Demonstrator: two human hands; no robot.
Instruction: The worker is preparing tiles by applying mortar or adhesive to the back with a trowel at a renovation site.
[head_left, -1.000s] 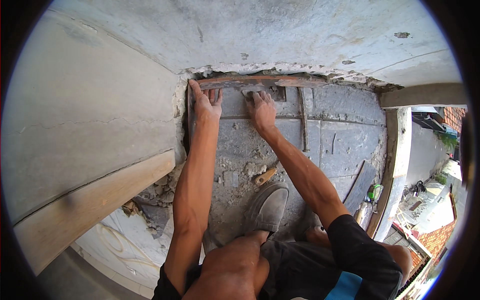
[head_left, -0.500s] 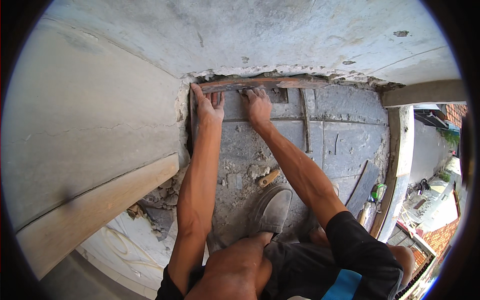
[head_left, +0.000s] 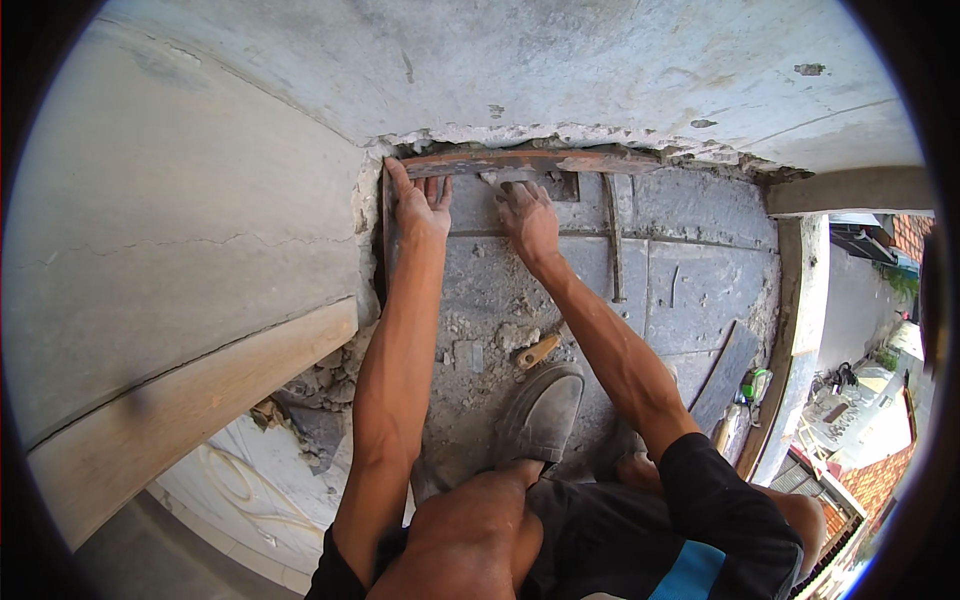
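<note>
A long reddish-brown strip [head_left: 560, 160], apparently tile, stands on edge along the foot of the far wall. At its left end, in the corner, my left hand [head_left: 422, 208] has the thumb stretched up to the strip and its fingers spread just below. My right hand [head_left: 530, 222] is over the grey floor tiles a little to the right, fingers bent and apart, with nothing visible in them. Beside its fingertips lies a small pale chip [head_left: 488, 178] in front of the strip. A dark rectangular recess [head_left: 568, 187] shows just right of that hand.
A long metal rod [head_left: 615, 245] lies right of my right arm, near a thin nail-like piece [head_left: 674, 286]. Crumbled mortar, a wooden-handled tool [head_left: 538, 350] and my shoe [head_left: 540, 410] are nearer. A dark plank [head_left: 725, 370] leans by the right-hand ledge [head_left: 800, 290]; a drop lies beyond.
My right hand has drawn back from the small chip, slightly toward me and to the right, its fingers loosening. The left hand stays at the strip's end.
</note>
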